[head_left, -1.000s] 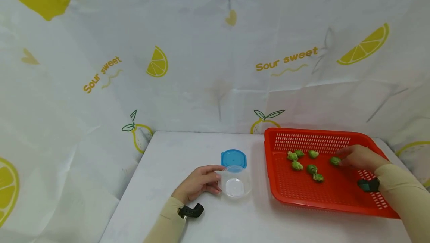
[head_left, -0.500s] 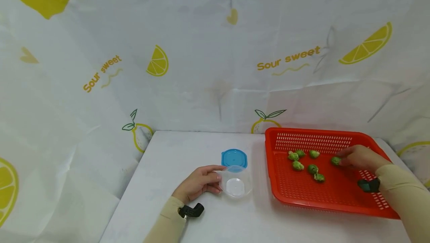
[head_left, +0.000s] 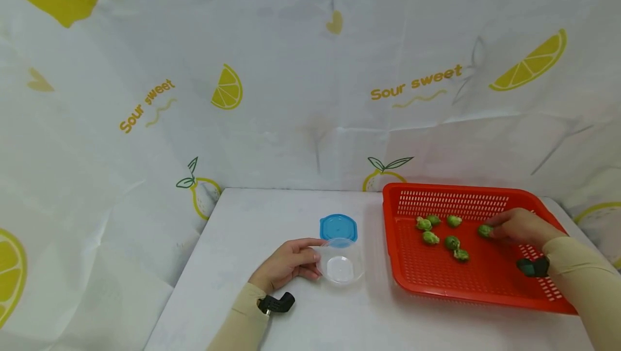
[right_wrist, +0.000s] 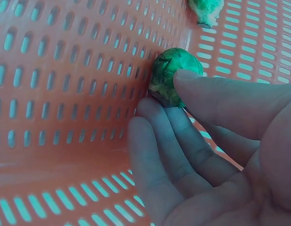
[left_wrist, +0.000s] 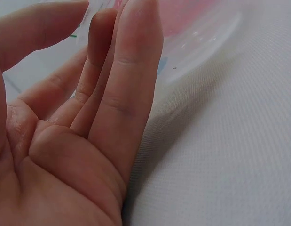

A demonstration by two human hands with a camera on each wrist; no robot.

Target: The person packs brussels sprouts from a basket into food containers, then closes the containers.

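Note:
My left hand (head_left: pixel 288 266) holds the left side of a clear round plastic bowl (head_left: pixel 340 270) on the white table, thumb near the rim. In the left wrist view, the fingers (left_wrist: pixel 131 80) reach up to the bowl's clear wall (left_wrist: pixel 201 52). Inside a red basket (head_left: pixel 466 281), my right hand (head_left: pixel 523 228) pinches a green Brussels sprout (head_left: pixel 484 231) between thumb and fingers. The right wrist view has the thumb on that Brussels sprout (right_wrist: pixel 171 70), close to the slotted wall. Several other Brussels sprouts (head_left: pixel 429 238) lie in the basket's left half.
A blue lid (head_left: pixel 338 227) lies flat just behind the bowl. The basket's raised red rim (head_left: pixel 390 243) stands between the bowl and the sprouts. Behind the table (head_left: pixel 271 205) hangs a white cloth (head_left: pixel 286 140) printed with lemons.
Both hands, the bowl and the sprouts stay in nearly the same places. The whole head view shifts only slightly.

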